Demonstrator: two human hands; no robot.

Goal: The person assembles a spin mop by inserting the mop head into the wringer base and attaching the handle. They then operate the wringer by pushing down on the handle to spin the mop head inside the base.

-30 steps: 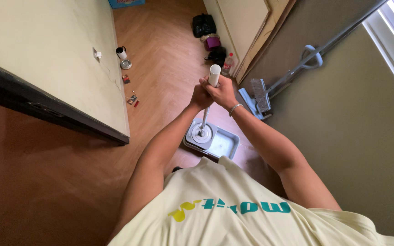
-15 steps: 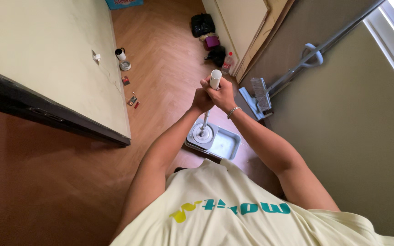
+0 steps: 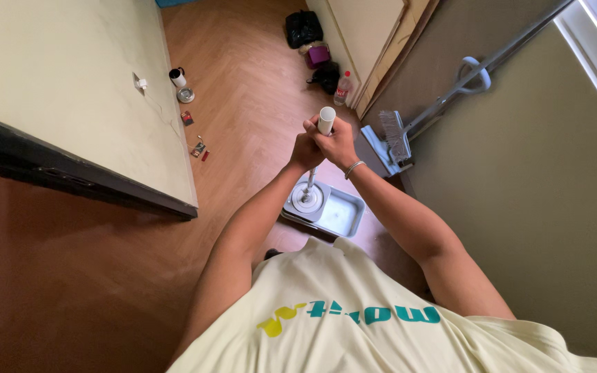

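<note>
Both hands clenched on white cylindrical mop handle, left hand lower, right hand above, touching each other. Handle stands upright, its round grey mop head sitting in left compartment of grey rectangular plastic mop bucket on brown wooden herringbone floor. Grey flat mop leans on wall nearby.
</note>
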